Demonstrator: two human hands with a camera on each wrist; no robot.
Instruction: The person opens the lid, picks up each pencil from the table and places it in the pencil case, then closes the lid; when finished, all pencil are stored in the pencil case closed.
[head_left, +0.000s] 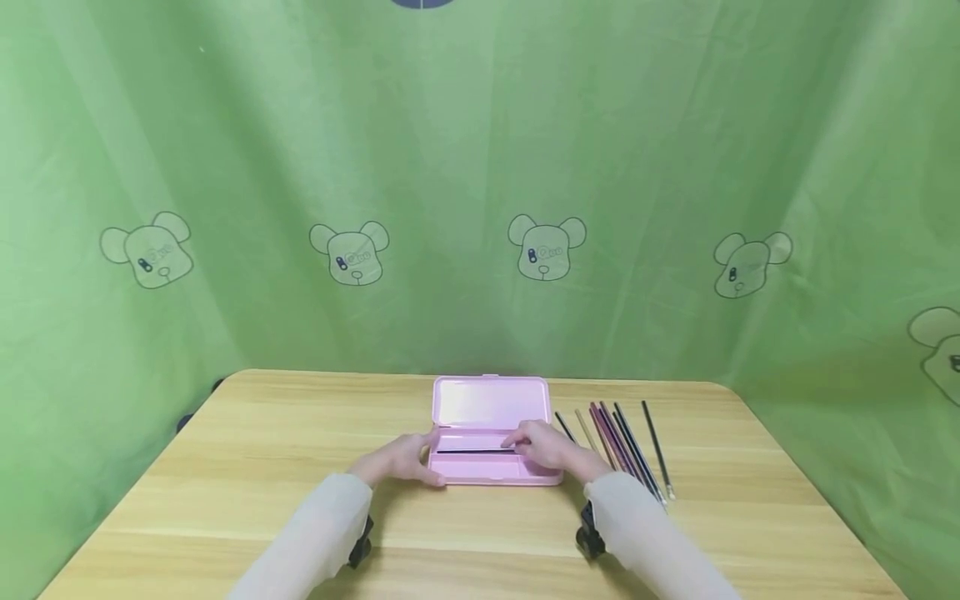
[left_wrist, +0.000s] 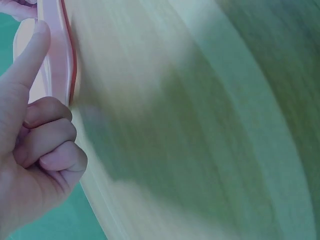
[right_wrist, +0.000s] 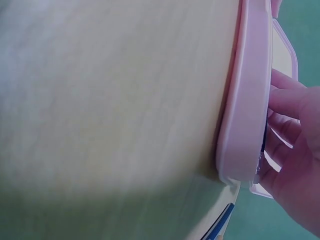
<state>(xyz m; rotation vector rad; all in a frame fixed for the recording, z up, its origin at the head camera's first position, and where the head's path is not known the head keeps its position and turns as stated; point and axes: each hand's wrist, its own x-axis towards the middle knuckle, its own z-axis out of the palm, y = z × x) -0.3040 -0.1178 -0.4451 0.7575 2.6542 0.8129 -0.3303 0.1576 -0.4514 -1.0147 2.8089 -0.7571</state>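
A pink pencil case [head_left: 491, 481] lies on the table with its lid [head_left: 491, 402] raised toward the back. At its left end, my left hand [head_left: 408, 457] holds the case, the thumb at the front corner and the other fingers bent. My right hand [head_left: 542, 444] reaches over the right part of the case, fingers curled at a dark pencil [head_left: 472, 452] that lies lengthwise inside. In the right wrist view, part of the dark pencil [right_wrist: 265, 131] shows between the fingers and the case wall; the exact fingertip contact is hidden.
Several pencils, dark, maroon and one tan pencil [head_left: 587, 429], lie loosely side by side to the right of the case, partly behind my right forearm. A separate dark pencil [head_left: 657, 446] lies farthest right. A green curtain [head_left: 450, 317] hangs behind the wooden table [head_left: 262, 450].
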